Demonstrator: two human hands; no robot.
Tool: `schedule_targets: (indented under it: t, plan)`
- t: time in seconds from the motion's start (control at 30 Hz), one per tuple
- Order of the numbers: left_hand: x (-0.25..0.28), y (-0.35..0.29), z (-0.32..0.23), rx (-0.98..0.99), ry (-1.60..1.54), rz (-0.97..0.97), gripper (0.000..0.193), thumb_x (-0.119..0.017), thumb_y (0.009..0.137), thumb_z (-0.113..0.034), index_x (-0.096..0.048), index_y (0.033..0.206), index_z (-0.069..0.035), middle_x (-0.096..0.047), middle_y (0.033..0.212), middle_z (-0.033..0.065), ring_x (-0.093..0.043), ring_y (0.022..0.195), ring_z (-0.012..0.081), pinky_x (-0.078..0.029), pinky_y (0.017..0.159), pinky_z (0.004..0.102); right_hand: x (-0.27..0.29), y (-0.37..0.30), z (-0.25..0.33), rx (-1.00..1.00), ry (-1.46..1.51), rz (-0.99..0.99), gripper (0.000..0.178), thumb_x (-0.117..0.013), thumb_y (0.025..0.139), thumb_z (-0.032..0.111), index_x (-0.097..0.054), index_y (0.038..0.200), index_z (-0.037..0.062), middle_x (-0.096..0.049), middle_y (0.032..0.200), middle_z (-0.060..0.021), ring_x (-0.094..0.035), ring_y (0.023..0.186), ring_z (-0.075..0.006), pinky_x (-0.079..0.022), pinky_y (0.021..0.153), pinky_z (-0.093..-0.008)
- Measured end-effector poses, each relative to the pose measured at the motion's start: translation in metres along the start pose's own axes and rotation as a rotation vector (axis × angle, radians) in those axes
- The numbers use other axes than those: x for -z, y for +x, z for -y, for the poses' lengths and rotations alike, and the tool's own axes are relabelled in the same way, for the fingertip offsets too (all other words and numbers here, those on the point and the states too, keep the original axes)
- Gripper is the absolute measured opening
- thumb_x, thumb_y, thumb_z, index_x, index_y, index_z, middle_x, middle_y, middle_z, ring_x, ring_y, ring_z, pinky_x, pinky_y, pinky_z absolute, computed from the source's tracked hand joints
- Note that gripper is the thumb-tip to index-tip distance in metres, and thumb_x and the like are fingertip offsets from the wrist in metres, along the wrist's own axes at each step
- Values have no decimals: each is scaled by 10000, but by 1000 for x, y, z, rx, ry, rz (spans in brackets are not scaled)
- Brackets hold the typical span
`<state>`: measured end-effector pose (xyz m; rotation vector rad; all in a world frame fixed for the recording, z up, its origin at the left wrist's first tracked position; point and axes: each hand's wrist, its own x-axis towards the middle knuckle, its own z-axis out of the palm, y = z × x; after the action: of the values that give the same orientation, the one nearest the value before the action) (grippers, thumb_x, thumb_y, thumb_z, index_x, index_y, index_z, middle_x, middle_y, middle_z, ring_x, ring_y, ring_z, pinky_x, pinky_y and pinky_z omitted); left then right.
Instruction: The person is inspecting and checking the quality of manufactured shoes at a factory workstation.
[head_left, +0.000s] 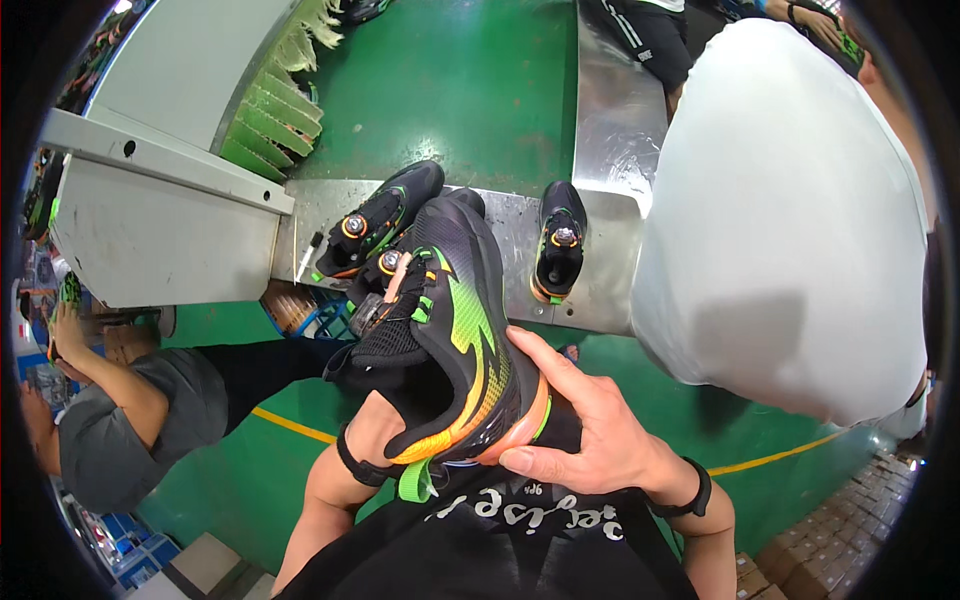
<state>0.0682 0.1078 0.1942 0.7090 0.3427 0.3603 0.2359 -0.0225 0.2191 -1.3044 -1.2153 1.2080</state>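
Observation:
A black sneaker [465,330] with green and orange side panels and a dial closure is held up in front of me, its heel toward my body. My right hand [580,420] is closed round the heel, thumb low and fingers along the side. Most of my left hand [374,425] is hidden behind the shoe; one finger shows across the lacing by the dial. Beyond it, on the metal ledge [510,260], lie a similar sneaker [385,215] at left and another sneaker [562,240] at right. The toe of a further shoe [468,200] peeks out behind the held one.
A white pen with a dark cap [309,257] lies at the ledge's left. Past it runs a green belt [450,90] beside a machine housing with green strips [275,120]. A co-worker in white [790,220] stands close at right, another in grey [150,420] at left.

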Motion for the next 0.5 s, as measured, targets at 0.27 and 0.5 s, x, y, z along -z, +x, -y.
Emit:
schedule_targets:
  t: [0.27, 0.5]
  plan:
    - [0, 18, -5, -138, -300, -385, 466, -498, 955, -473, -599, 1076, -34, -672, 924, 108, -672, 767, 204, -569, 719, 332, -6, 7, -1, -222, 609, -36, 647, -522, 991, 143, -169, 1504, -34, -558, 1256, -100, -527, 1072, -129, -384, 978, -288]
    - [12, 42, -7, -47, -542, -561, 507, -500, 947, -516, -635, 1004, -31, -685, 868, 113, -679, 716, 212, -579, 679, 335, 2, 15, -12, -285, 486, -3, 629, -457, 997, 189, -166, 1494, -63, -527, 1276, -114, -530, 1094, -141, -426, 937, -283]
